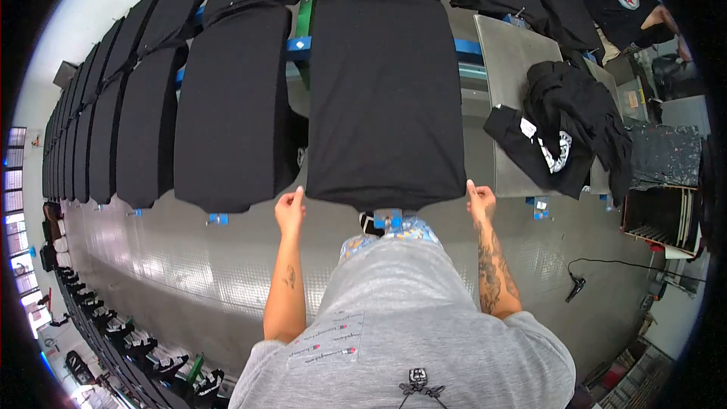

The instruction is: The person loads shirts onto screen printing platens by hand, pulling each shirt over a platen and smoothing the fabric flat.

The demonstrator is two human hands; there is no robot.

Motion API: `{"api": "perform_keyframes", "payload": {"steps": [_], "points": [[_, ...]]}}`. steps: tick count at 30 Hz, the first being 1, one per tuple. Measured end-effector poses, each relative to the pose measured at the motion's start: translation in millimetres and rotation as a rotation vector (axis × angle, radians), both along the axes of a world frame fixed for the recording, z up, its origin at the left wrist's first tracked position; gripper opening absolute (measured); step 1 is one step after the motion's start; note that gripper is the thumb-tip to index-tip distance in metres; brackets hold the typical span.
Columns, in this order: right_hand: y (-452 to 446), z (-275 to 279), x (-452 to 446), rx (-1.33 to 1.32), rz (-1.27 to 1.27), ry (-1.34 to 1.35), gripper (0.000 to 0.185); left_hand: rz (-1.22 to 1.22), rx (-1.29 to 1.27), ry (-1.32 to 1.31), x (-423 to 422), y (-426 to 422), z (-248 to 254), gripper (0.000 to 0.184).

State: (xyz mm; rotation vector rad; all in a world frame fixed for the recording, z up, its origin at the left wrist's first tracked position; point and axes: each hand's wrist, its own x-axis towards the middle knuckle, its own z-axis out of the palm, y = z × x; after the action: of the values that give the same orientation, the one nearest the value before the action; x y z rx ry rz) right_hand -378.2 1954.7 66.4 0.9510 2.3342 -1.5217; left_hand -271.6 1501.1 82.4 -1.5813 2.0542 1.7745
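A black T-shirt (385,98) lies stretched flat over the board in front of me, its near hem sagging slightly in the middle. At the hem's left corner, my left hand (290,213) is closed, thumb and fingers pinching the fabric edge. My right hand (482,204) pinches the opposite corner in the same way, with its thumb on top. Immediately left, another black T-shirt (233,106) covers its own board. To the right, a loose heap of black shirts (579,125) with white prints and a white tag rests across bare metal boards.
More shirt-covered boards (151,121) run in a row to the left, with a second row behind. Blue brackets (218,219) stick out at their near ends. A cable with a dark handheld tool (576,288) hangs at right. Another person (651,19) is at the far right.
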Motion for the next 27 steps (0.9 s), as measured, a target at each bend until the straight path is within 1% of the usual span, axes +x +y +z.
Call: {"api": "perform_keyframes", "payload": {"steps": [2, 3, 4, 6, 8, 10, 12, 14, 16, 17, 18, 19, 20, 21, 22, 24, 25, 26, 27], "points": [[-3, 4, -24, 0.36, 0.096, 0.181, 0.038, -0.09, -0.171, 0.102, -25, -11, -7, 0.028], [-4, 6, -46, 0.335, 0.126, 0.275, 0.033, -0.134, -0.255, 0.15, -40, -16, -13, 0.028], [-7, 8, -75, 0.306, 0.167, 0.327, 0.031, -0.199, -0.292, 0.304, -66, -24, -22, 0.027], [-16, 11, -153, 0.247, 0.252, 0.438, 0.03, -0.288, -0.349, 0.386, -142, -35, -13, 0.027], [-39, 22, -242, 0.247, 0.345, 0.481, 0.031, -0.382, -0.467, 0.414, -230, -57, -28, 0.03], [-57, 6, -341, 0.298, 0.394, 0.468, 0.036, -0.45, -0.477, 0.387, -324, -74, -35, 0.035], [-75, -19, -438, 0.295, 0.389, 0.418, 0.039, -0.523, -0.622, 0.29, -415, -93, -51, 0.039], [-91, -44, -518, 0.055, 0.32, 0.336, 0.038, -0.471, -0.467, 0.327, -489, -95, -49, 0.042], [-112, -29, -550, -0.076, 0.251, 0.232, 0.035, -0.292, -0.274, 0.288, -545, -106, -65, 0.039], [-110, -53, -569, -0.129, 0.19, 0.251, 0.03, -0.193, -0.132, 0.287, -559, -105, -58, 0.035], [-117, -37, -561, -0.089, 0.155, 0.282, 0.026, -0.092, 0.01, 0.281, -571, -103, -51, 0.032], [-113, -40, -559, 0.049, 0.196, 0.365, 0.026, -0.112, -0.004, 0.371, -575, -112, -55, 0.023], [-110, -44, -558, 0.186, 0.237, 0.449, 0.025, -0.126, -0.036, 0.433, -572, -110, -46, 0.02], [-108, -43, -555, 0.238, 0.28, 0.631, 0.024, -0.146, -0.123, 0.463, -577, -115, -52, 0.021], [-105, -39, -558, 0.218, 0.272, 0.618, 0.023, -0.163, -0.213, 0.493, -580, -121, -56, 0.022], [-110, -17, -573, 0.246, 0.257, 0.64, 0.024, -0.246, -0.455, 0.434, -596, -124, -41, 0.026], [-115, -15, -584, 0.285, 0.3, 0.587, 0.025, -0.275, -0.416, 0.429, -606, -132, -47, 0.028], [-118, -18, -596, 0.326, 0.346, 0.531, 0.025, -0.298, -0.521, 0.309, -616, -143, -63, 0.029], [-123, -30, -605, 0.302, 0.403, 0.466, 0.028, -0.282, -0.553, 0.225, -614, -136, -62, 0.029]]}}
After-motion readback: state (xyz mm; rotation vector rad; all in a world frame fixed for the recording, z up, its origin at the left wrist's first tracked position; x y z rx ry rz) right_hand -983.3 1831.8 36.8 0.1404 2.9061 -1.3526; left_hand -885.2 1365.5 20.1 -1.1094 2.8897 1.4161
